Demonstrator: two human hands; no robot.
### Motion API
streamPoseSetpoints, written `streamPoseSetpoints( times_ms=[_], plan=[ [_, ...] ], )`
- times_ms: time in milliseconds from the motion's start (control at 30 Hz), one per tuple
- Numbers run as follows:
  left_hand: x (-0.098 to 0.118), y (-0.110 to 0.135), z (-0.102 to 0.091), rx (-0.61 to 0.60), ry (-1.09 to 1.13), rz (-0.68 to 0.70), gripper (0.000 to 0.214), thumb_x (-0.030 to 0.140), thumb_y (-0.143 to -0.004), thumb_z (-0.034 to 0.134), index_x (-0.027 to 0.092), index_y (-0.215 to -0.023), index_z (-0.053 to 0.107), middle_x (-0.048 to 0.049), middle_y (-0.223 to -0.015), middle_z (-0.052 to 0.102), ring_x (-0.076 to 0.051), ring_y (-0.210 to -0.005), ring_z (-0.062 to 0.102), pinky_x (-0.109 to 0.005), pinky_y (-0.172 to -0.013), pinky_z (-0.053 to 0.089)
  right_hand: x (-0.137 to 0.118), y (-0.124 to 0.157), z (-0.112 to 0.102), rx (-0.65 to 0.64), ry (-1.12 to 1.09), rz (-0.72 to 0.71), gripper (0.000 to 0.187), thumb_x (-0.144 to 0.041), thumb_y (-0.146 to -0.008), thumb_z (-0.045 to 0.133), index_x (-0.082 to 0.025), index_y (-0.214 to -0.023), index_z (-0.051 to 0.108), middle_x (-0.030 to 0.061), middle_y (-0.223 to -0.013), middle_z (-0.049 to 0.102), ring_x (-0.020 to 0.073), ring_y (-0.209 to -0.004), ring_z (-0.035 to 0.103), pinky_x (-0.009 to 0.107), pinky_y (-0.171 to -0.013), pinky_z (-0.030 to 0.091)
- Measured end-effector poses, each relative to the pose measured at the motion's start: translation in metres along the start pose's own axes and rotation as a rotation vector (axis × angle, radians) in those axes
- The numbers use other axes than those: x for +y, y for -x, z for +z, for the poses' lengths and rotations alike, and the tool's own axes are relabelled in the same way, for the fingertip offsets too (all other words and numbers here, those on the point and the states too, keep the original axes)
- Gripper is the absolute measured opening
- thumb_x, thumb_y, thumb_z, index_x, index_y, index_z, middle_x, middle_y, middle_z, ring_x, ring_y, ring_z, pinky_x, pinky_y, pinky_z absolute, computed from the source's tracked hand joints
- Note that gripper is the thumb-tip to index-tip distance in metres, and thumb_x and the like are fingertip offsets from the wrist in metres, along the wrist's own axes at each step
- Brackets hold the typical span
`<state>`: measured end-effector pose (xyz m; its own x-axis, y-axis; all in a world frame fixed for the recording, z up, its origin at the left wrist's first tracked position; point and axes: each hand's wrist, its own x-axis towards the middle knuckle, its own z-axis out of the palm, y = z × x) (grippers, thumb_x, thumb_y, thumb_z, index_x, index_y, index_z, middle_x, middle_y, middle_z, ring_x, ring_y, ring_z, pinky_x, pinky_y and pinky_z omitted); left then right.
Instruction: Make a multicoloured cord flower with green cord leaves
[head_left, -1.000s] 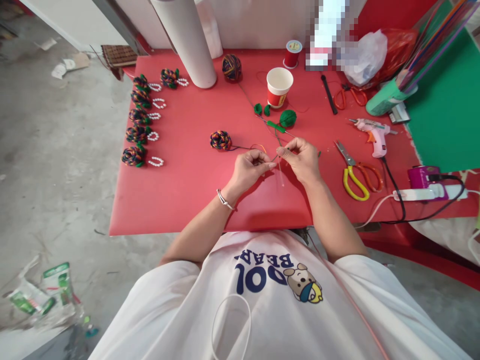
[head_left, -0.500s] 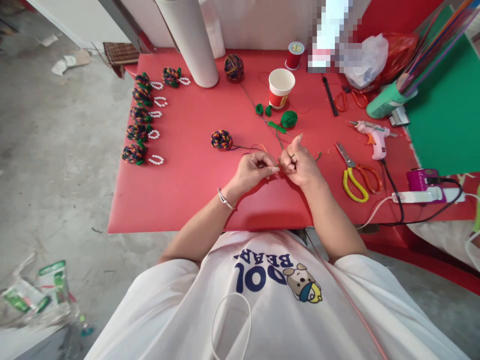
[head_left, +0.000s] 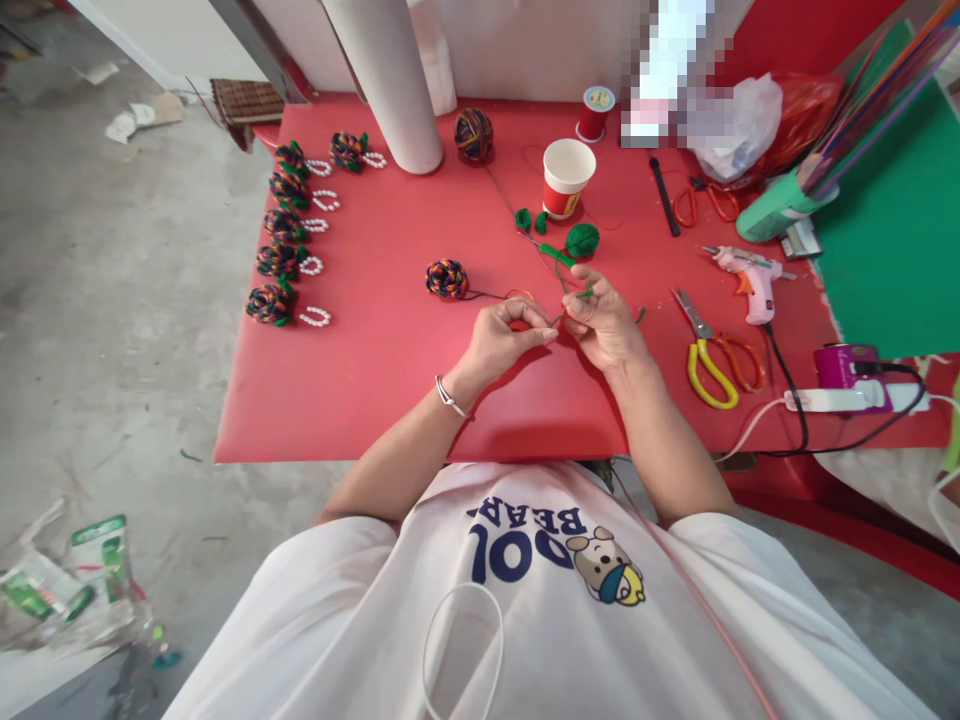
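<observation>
My left hand (head_left: 510,338) is closed, thumb and forefinger pinching a thin dark strand that spans the small gap to the other hand. My right hand (head_left: 606,325) pinches green yarn (head_left: 587,293), a bit of which shows between its fingers. Just beyond the hands lies a crochet hook (head_left: 556,254) with a green handle, beside a green yarn ball (head_left: 582,240) and two small green crocheted pieces (head_left: 523,219). Left of them rests a multicoloured crocheted flower (head_left: 447,279), its yarn tail running toward my left hand. What the fingertips cover is hidden.
Several finished flowers (head_left: 270,303) with white bead loops (head_left: 315,316) line the red table's (head_left: 360,400) left side. A paper cup (head_left: 568,180), thread spool (head_left: 596,113) and multicoloured yarn ball (head_left: 474,135) stand behind. Scissors (head_left: 705,360), a pink glue gun (head_left: 754,282) and a power strip (head_left: 832,400) lie right.
My right hand's raised thumb has come down and its fingers have turned, showing green yarn between them. The left hand holds its pinch in nearly the same place. The view has shifted slightly.
</observation>
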<state>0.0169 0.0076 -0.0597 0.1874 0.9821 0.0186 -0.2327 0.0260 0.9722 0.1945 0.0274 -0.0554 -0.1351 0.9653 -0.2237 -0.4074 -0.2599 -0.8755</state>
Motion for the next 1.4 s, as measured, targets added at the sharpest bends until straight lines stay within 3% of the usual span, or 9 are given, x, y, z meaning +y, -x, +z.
streamPoseSetpoints(
  times_ms=[200, 367, 467, 633, 733, 867, 967, 1100, 1400],
  plan=[
    [0.001, 0.001, -0.001, -0.03, -0.027, 0.014, 0.04, 0.046, -0.064, 0.102, 0.018, -0.064, 0.074, -0.0043, -0.076, 0.071, -0.015, -0.074, 0.066, -0.03, -0.07, 0.058, -0.001, 0.002, 0.001, -0.055, 0.014, 0.018, 0.072, -0.045, -0.048, 0.107, -0.03, -0.11, 0.074, -0.0124, -0.062, 0.053, 0.0079, -0.055, 0.041, 0.025, -0.051, 0.036],
    [0.001, 0.004, -0.001, -0.062, 0.072, -0.069, 0.044, 0.044, -0.062, 0.103, 0.014, -0.064, 0.071, -0.009, -0.093, 0.078, -0.011, -0.064, 0.067, -0.025, -0.054, 0.056, 0.003, 0.004, 0.002, -0.007, 0.056, -0.033, 0.051, -0.053, -0.049, 0.106, -0.026, -0.081, 0.077, -0.0059, -0.071, 0.063, 0.0099, -0.064, 0.053, 0.027, -0.06, 0.044],
    [0.003, 0.006, 0.0, -0.083, 0.091, -0.116, 0.045, 0.043, -0.064, 0.102, 0.012, -0.065, 0.069, -0.013, -0.107, 0.081, -0.006, -0.05, 0.061, -0.022, -0.042, 0.049, 0.006, 0.003, 0.002, 0.021, 0.091, -0.136, 0.049, -0.056, -0.048, 0.105, -0.025, -0.068, 0.074, -0.0052, -0.071, 0.063, 0.0098, -0.066, 0.052, 0.027, -0.063, 0.045],
    [0.008, 0.008, 0.001, -0.097, 0.092, -0.075, 0.041, 0.037, -0.066, 0.101, 0.011, -0.065, 0.07, -0.0151, -0.128, 0.078, -0.004, -0.05, 0.063, -0.019, -0.039, 0.049, 0.008, -0.001, 0.001, 0.027, 0.171, -0.234, 0.051, -0.062, -0.05, 0.103, -0.025, -0.06, 0.07, -0.005, -0.067, 0.058, 0.0108, -0.065, 0.05, 0.029, -0.068, 0.046],
    [0.008, 0.008, 0.002, -0.12, 0.179, -0.119, 0.045, 0.038, -0.065, 0.101, 0.012, -0.064, 0.065, -0.0171, -0.124, 0.078, -0.018, -0.067, 0.078, -0.02, -0.039, 0.051, 0.011, -0.002, -0.001, 0.074, 0.274, -0.303, 0.053, -0.067, -0.056, 0.099, -0.025, -0.06, 0.068, -0.0037, -0.069, 0.056, 0.0133, -0.071, 0.053, 0.031, -0.073, 0.049],
    [0.008, 0.007, 0.004, -0.14, 0.262, -0.165, 0.053, 0.041, -0.061, 0.103, 0.013, -0.063, 0.058, -0.0158, -0.118, 0.08, -0.028, -0.085, 0.083, -0.022, -0.042, 0.058, 0.014, -0.003, -0.004, 0.11, 0.387, -0.356, 0.049, -0.068, -0.064, 0.095, -0.026, -0.063, 0.069, -0.0001, -0.081, 0.058, 0.0173, -0.086, 0.058, 0.033, -0.079, 0.052],
    [0.006, 0.006, 0.005, -0.154, 0.26, -0.186, 0.055, 0.042, -0.06, 0.104, 0.013, -0.065, 0.057, -0.0148, -0.116, 0.081, -0.026, -0.084, 0.082, -0.023, -0.045, 0.061, 0.015, -0.003, -0.006, 0.099, 0.415, -0.37, 0.043, -0.063, -0.068, 0.094, -0.026, -0.067, 0.073, 0.0026, -0.093, 0.062, 0.0205, -0.1, 0.062, 0.038, -0.089, 0.054],
    [0.003, 0.005, 0.005, -0.114, 0.259, -0.198, 0.056, 0.044, -0.057, 0.105, 0.014, -0.067, 0.058, -0.0104, -0.097, 0.082, -0.02, -0.07, 0.079, -0.027, -0.051, 0.065, 0.015, -0.003, -0.009, 0.097, 0.444, -0.378, 0.036, -0.054, -0.071, 0.095, -0.025, -0.069, 0.075, 0.0046, -0.105, 0.066, 0.0245, -0.114, 0.063, 0.043, -0.098, 0.055],
    [-0.001, 0.003, 0.005, -0.07, 0.281, -0.211, 0.053, 0.04, -0.056, 0.106, 0.013, -0.07, 0.063, -0.0051, -0.077, 0.078, -0.016, -0.063, 0.076, -0.025, -0.055, 0.065, 0.014, -0.004, -0.009, 0.139, 0.436, -0.371, 0.038, -0.046, -0.072, 0.094, -0.023, -0.065, 0.064, 0.0028, -0.104, 0.068, 0.0219, -0.107, 0.063, 0.042, -0.097, 0.051]
  ],
)
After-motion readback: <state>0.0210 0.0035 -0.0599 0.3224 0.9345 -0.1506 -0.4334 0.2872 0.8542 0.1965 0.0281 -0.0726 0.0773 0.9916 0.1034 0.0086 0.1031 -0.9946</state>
